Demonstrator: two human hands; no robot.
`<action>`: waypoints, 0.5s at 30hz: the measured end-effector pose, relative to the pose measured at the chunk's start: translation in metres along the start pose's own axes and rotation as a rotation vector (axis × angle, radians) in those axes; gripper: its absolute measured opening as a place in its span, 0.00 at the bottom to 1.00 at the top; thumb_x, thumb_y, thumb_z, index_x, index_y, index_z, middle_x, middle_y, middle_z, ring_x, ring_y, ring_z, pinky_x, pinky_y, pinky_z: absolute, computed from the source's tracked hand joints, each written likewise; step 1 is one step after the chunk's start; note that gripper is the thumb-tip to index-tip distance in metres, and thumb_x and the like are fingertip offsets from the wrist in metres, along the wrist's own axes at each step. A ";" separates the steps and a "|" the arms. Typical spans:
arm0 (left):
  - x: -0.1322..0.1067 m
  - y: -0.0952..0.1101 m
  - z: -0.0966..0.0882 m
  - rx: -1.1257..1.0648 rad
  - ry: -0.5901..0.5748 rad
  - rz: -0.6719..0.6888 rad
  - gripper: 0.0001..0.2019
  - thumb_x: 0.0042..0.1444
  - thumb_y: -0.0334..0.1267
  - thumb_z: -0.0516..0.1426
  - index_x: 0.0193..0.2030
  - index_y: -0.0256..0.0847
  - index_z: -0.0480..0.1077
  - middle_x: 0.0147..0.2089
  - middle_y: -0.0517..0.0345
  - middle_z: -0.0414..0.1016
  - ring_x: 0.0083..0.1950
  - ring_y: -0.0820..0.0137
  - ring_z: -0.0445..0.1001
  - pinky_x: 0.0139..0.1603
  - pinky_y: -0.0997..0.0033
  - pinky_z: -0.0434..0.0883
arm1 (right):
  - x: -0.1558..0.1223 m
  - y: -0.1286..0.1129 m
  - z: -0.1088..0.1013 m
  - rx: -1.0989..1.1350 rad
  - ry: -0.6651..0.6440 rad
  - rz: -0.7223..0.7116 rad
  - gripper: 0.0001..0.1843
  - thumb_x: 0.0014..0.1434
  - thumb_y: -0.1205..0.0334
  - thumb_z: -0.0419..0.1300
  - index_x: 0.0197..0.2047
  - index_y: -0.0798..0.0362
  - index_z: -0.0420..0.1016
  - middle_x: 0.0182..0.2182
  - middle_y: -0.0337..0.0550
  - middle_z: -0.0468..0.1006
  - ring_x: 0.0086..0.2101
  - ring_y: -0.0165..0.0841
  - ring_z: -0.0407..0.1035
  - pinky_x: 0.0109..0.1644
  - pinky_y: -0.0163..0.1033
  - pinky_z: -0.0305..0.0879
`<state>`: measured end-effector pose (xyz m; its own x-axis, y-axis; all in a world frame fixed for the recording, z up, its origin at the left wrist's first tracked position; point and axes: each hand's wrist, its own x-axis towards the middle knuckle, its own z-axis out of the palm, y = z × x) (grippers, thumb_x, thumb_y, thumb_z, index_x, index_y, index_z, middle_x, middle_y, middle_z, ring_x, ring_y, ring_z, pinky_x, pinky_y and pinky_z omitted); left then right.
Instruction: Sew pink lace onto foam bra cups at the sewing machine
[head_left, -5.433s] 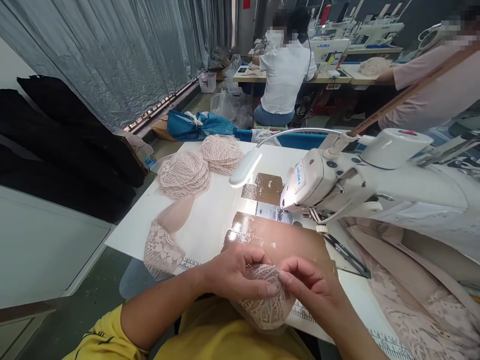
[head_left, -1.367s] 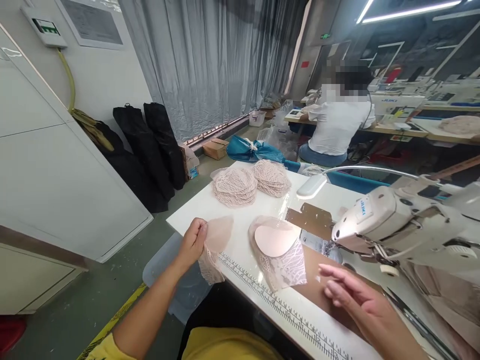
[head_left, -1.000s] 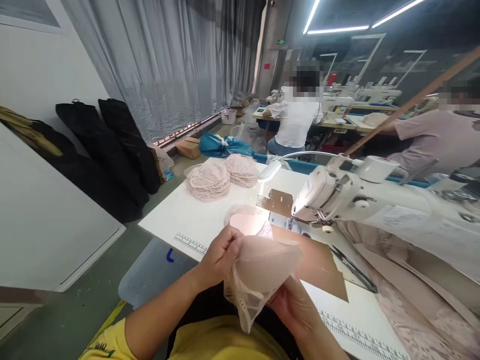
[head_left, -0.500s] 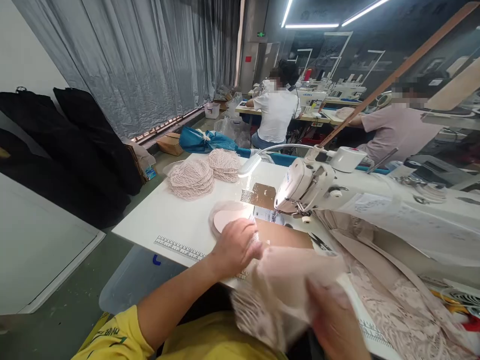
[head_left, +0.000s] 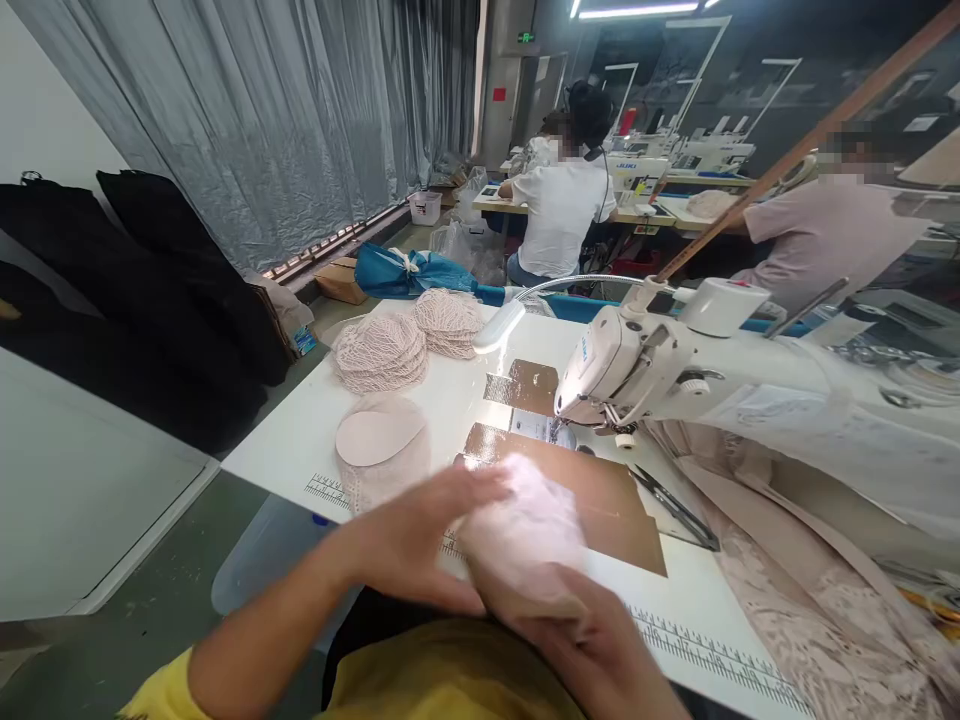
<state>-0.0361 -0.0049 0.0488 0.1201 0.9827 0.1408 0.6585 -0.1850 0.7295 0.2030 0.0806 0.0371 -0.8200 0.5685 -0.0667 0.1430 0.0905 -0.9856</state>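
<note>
A pale pink, cup-shaped fabric piece (head_left: 529, 525) is held between my two hands above the table's front edge. My left hand (head_left: 412, 535) cups its left side, fingers at the top and thumb low down; motion blurs it slightly. My right hand (head_left: 596, 630) is closed on its lower right part. To the left lies a smooth pale pad (head_left: 379, 436) on a lace piece (head_left: 386, 480). Just beyond the held piece, a brown sheet (head_left: 592, 490) lies before the white sewing machine (head_left: 600, 365), whose needle area is lit.
Two lace stacks (head_left: 381, 352) (head_left: 448, 322) sit at the table's far left. Dark thread snips (head_left: 679, 508) lie right of the brown sheet. Lace fabric (head_left: 810, 590) drapes along the right. A lamp (head_left: 501, 325) hangs low. Two people (head_left: 559, 205) (head_left: 832, 235) sit at machines beyond.
The pad and lace on the table now lie farther left, away from my left hand. My left hand has moved onto the held piece, which is now bunched into a cup shape.
</note>
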 end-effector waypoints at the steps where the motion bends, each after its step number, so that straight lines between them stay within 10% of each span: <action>1: 0.007 0.006 0.005 -0.124 -0.142 0.048 0.36 0.48 0.42 0.64 0.64 0.45 0.60 0.58 0.49 0.69 0.55 0.59 0.70 0.54 0.65 0.69 | 0.006 0.001 0.004 -0.008 -0.012 -0.015 0.14 0.59 0.49 0.60 0.41 0.51 0.76 0.34 0.40 0.77 0.34 0.37 0.72 0.38 0.41 0.70; 3: 0.015 0.007 0.014 -0.211 -0.188 0.012 0.25 0.51 0.33 0.59 0.58 0.44 0.67 0.46 0.54 0.75 0.43 0.65 0.74 0.43 0.71 0.70 | 0.012 0.002 0.003 -0.066 0.074 -0.061 0.13 0.56 0.47 0.60 0.33 0.48 0.75 0.29 0.41 0.76 0.29 0.37 0.70 0.33 0.39 0.68; 7: 0.011 -0.017 0.018 -0.071 0.269 -0.282 0.10 0.51 0.29 0.54 0.39 0.39 0.74 0.35 0.56 0.74 0.37 0.66 0.71 0.37 0.72 0.66 | 0.007 0.008 -0.024 -0.247 0.597 -0.197 0.13 0.49 0.48 0.65 0.29 0.46 0.69 0.34 0.46 0.75 0.36 0.43 0.70 0.36 0.42 0.66; 9: 0.009 -0.021 0.021 -0.194 0.316 -0.317 0.07 0.55 0.33 0.55 0.36 0.38 0.74 0.33 0.55 0.73 0.35 0.67 0.70 0.36 0.71 0.65 | 0.008 0.010 -0.033 -0.299 0.730 -0.158 0.12 0.50 0.48 0.64 0.32 0.45 0.70 0.36 0.46 0.75 0.36 0.42 0.69 0.37 0.43 0.65; 15: 0.020 0.003 0.041 -1.060 -0.238 0.018 0.41 0.51 0.53 0.62 0.69 0.50 0.50 0.63 0.45 0.61 0.53 0.59 0.70 0.50 0.62 0.69 | 0.036 0.019 -0.017 0.128 -0.009 0.163 0.17 0.55 0.45 0.60 0.39 0.49 0.76 0.31 0.42 0.78 0.34 0.39 0.71 0.38 0.41 0.68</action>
<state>-0.0008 0.0138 0.0265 0.3397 0.9344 0.1073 -0.3079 0.0027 0.9514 0.1852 0.1170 0.0182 -0.7968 0.5596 -0.2280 0.2030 -0.1075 -0.9733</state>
